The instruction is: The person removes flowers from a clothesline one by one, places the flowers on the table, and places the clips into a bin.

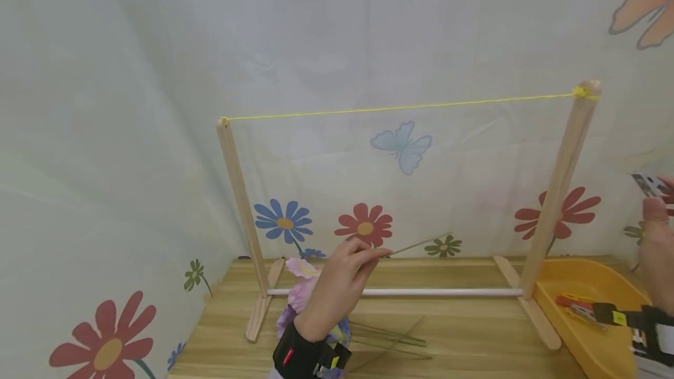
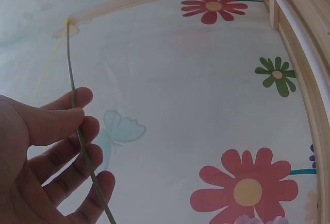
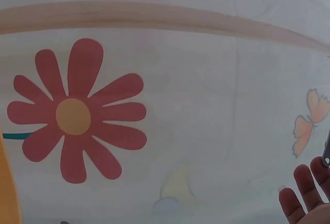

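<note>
My left hand (image 1: 342,279) pinches a thin green stem (image 2: 72,69) between thumb and fingers, in front of the wooden frame. The stem's free end points right in the head view. Beneath that hand, pink and purple artificial flowers (image 1: 301,294) lie on the table, partly hidden by the forearm; their loose stems (image 1: 392,332) spread to the right. At the right edge, my right hand (image 1: 658,230) holds a small flat, dark-and-light item (image 1: 649,185) with its fingers and thumb. Only fingertips and a grey end with a hole show in the right wrist view; its kind cannot be told.
A wooden frame with two posts (image 1: 560,186) and a white lower bar (image 1: 442,292) stands on the table (image 1: 453,326). Yellow string (image 1: 400,109) runs between the post tops. An orange tray (image 1: 579,271) with red-handled tools (image 1: 574,302) sits right. A printed cloth hangs behind.
</note>
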Demonstrator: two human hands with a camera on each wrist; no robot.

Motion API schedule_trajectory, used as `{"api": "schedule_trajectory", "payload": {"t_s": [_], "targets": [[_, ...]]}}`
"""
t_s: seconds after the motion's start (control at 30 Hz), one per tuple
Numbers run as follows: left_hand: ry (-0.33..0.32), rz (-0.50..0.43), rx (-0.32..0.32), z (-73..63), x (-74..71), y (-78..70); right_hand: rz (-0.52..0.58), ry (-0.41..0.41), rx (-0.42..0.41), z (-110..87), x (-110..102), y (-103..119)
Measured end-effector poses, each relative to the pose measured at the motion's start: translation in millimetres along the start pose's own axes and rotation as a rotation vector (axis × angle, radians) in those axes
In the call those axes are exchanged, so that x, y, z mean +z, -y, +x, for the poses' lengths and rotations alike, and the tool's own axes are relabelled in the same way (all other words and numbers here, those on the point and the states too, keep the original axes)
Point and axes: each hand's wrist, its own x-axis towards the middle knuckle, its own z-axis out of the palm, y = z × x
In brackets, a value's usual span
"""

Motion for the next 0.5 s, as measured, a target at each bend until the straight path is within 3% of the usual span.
{"api": "schedule_trajectory", "payload": {"t_s": [0.17,0.3,0.4,0.5], "targets": [[0.021,0.057,-0.005,-8.3,-6.2,-1.2,0.016,0.007,0.054,2.9,-0.4,-9.3],[0.047,0.169,0.021,-10.4,-13.6,-1.3,0.007,0.014,-0.011,6.8,6.3,-9.8],[0.063,0.266,0.040,-11.5,-18.9,-2.3,-0.046,0.074,-0.043,8.2,13.0,-13.5],[0.104,0.363,0.038,-12.9,-20.8,-3.9,-0.123,0.209,-0.094,11.8,18.5,-26.8]]}}
